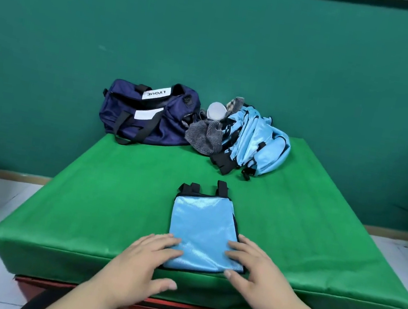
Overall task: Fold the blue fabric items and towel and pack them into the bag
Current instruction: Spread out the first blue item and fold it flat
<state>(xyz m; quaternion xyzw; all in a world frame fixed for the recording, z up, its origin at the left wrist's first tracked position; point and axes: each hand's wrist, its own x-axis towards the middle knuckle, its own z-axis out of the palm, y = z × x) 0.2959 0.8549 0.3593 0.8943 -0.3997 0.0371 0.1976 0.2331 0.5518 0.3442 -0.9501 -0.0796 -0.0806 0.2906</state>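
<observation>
Blue fabric item (202,232), folded to a flat rectangle with black straps at its far edge, lay at the near edge of the green surface (81,201) in the head view. I noted the left hand (144,260) and the right hand (256,271) spread flat with fingers straight, resting on its near-left and near-right corners. Neither hand pinched it.

I judged the shiny cloth to be light, limp and slippery, so the fold would likely slide apart if lifted by one corner. Recommended hold: both hands under the long sides, thumbs on top, clamping the layers together.

The navy bag (147,115) stood at the far side, well apart, its top apparently open. Just beside it lay a heap of blue fabric (256,141) with the grey striped towel (207,134) against it, both soft and unfolded.
</observation>
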